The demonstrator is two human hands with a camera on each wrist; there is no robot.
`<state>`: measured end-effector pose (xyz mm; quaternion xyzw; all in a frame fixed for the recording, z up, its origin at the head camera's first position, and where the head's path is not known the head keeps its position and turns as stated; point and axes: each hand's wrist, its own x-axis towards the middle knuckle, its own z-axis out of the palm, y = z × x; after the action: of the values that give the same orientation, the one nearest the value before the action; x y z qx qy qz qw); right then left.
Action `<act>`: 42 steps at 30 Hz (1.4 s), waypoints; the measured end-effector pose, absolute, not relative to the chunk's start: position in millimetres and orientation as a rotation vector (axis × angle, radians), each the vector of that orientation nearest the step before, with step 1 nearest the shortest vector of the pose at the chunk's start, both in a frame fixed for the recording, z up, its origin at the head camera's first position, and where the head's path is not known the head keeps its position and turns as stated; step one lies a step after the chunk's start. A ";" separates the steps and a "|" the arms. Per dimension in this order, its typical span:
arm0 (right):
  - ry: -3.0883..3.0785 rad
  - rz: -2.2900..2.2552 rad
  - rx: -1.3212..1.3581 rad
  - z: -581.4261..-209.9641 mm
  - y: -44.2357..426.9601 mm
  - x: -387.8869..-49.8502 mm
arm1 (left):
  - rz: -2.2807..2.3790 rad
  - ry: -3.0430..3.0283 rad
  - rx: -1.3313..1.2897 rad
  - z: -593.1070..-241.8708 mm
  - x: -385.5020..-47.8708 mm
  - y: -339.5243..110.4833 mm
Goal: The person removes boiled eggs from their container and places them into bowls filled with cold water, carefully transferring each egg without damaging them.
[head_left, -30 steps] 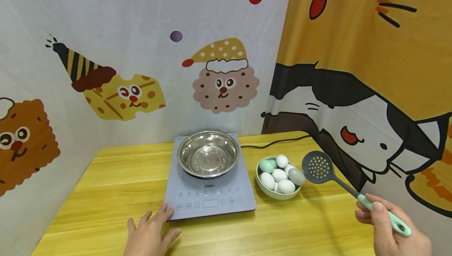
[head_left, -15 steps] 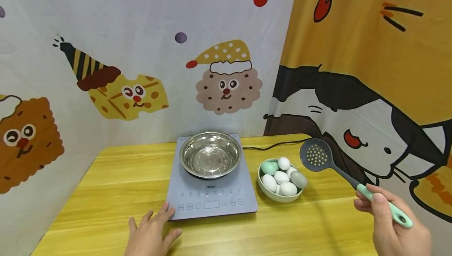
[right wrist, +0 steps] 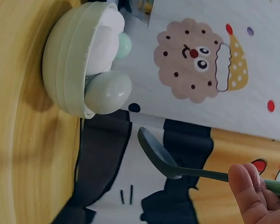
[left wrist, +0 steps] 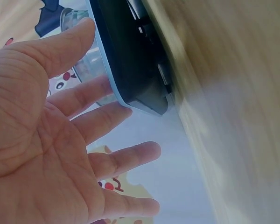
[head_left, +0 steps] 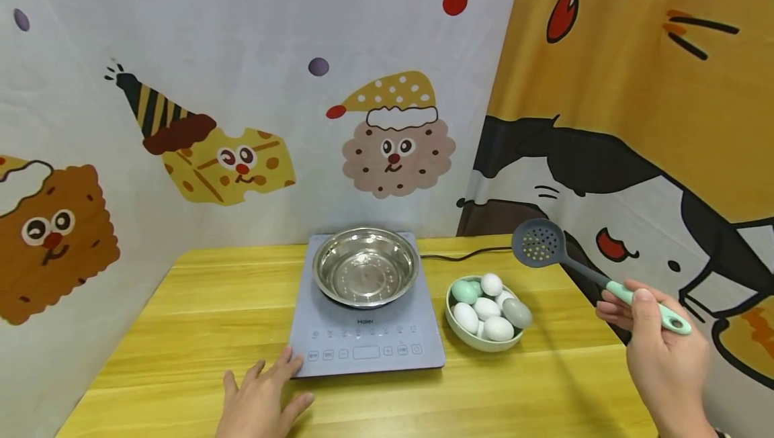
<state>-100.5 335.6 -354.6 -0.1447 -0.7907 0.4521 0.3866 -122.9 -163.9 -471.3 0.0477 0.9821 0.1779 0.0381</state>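
Observation:
My right hand (head_left: pixel 668 351) grips the mint-green handle of a slotted skimmer (head_left: pixel 539 243), its grey perforated head raised in the air behind and to the right of an egg bowl (head_left: pixel 484 342). White, green and grey eggs (head_left: pixel 486 308) fill that bowl; in the right wrist view a grey-green egg (right wrist: pixel 108 92) sits at its rim. With fingers spread, my left hand (head_left: pixel 260 401) touches the front left corner of an induction cooker (head_left: pixel 396 320). On the cooker stands a shiny steel pan (head_left: pixel 365 277) with a little clear liquid or shine at its bottom; I cannot tell which.
A black cord (head_left: pixel 465 256) runs from the cooker to the right along the back of the wooden table (head_left: pixel 199 317). Printed cloth (head_left: pixel 260 35) hangs close behind the table and along its sides.
My right hand has lifted the skimmer higher and slightly left, away from the bowl. The left hand stays at the cooker's corner. The whole head view has shifted a little.

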 end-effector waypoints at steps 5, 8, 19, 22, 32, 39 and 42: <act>-1.803 1.516 -0.432 -358.0 348.1 -120.0 | 0.542 3.021 0.151 -471.2 -122.9 -163.5; -1.668 1.705 -0.472 -361.7 355.9 -130.2 | 0.544 3.018 0.147 -471.2 -122.6 -163.2; -1.490 2.069 -0.658 -390.7 381.2 -166.5 | 0.536 3.026 0.173 -470.5 -121.7 -162.6; -1.485 2.113 -0.720 -398.3 385.4 -173.4 | 0.540 3.028 0.174 -470.2 -121.9 -162.4; -1.474 2.187 -0.749 -417.7 387.2 -192.8 | 0.557 3.016 0.143 -471.9 -123.1 -163.2; -1.377 2.256 -0.747 -431.0 387.7 -204.7 | 0.570 3.028 0.132 -474.4 -122.6 -163.7; -1.368 2.265 -0.746 -435.7 386.9 -207.6 | 0.575 3.034 0.131 -475.0 -122.1 -164.2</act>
<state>-207.6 386.9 -435.7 -0.2663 -0.4880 0.8080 0.1951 -122.1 -164.2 -475.0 0.0423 0.9813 0.1859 0.0255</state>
